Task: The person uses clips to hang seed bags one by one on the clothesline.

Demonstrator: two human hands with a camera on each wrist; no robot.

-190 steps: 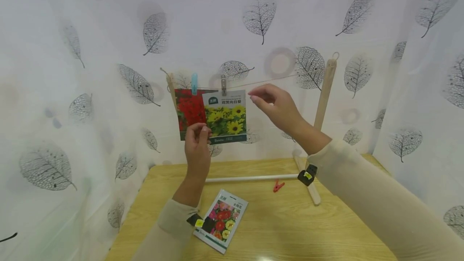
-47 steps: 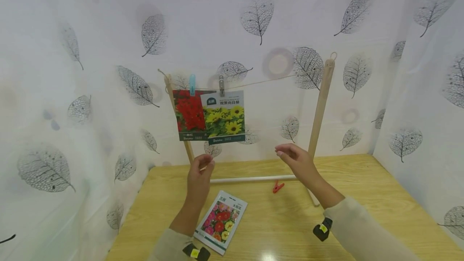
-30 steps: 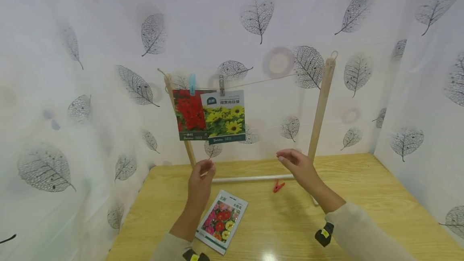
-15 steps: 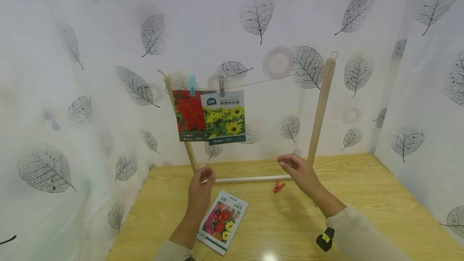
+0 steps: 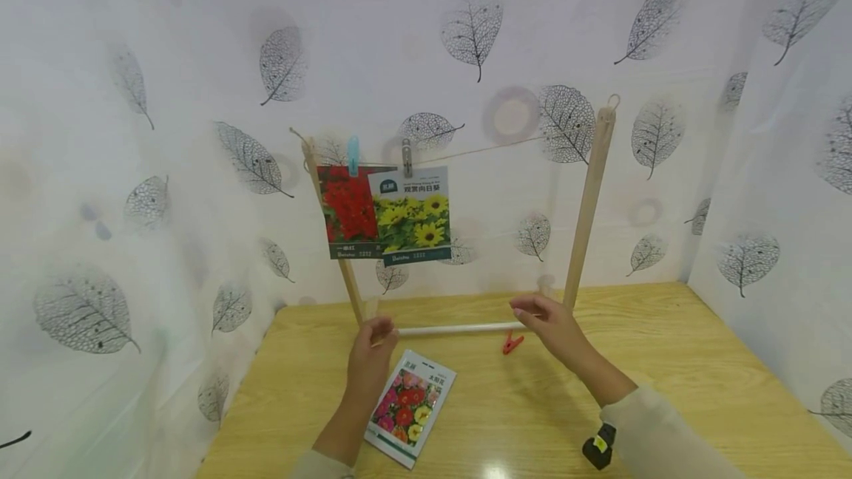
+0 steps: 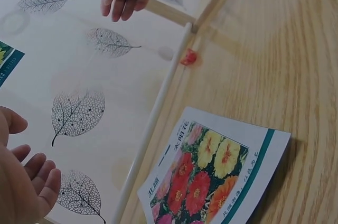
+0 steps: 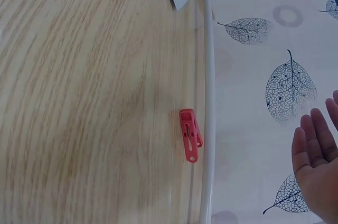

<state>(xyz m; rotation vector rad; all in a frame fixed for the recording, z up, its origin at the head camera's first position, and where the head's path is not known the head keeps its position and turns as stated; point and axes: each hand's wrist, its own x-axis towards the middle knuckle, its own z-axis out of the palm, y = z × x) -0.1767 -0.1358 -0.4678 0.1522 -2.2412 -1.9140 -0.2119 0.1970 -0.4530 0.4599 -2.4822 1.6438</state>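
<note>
My left hand (image 5: 370, 352) hovers beside the left end of the white rod, fingers loosely bent and holding nothing. Just right of it a seed packet (image 5: 411, 409) with pink, red and yellow flowers lies on the table. My right hand (image 5: 547, 322), also holding nothing, is over the rod's right part, near a red clothespin (image 5: 512, 343) on the table. From the string (image 5: 495, 146) hang two packets: a red-flower packet (image 5: 349, 205) under a blue clothespin (image 5: 353, 156), and a sunflower packet (image 5: 414, 220) under a grey clothespin (image 5: 407, 157), overlapping the red one.
Two wooden posts (image 5: 589, 205) hold up the string, with the white rod (image 5: 459, 329) between them low down. The wooden table (image 5: 665, 390) lies beneath. A leaf-patterned white curtain (image 5: 506, 35) closes off the back and sides.
Earlier, both hands were up by the hanging sunflower packet. They have since come down, and in the last second both sank a little further. The packets and clothespins stay where they were.
</note>
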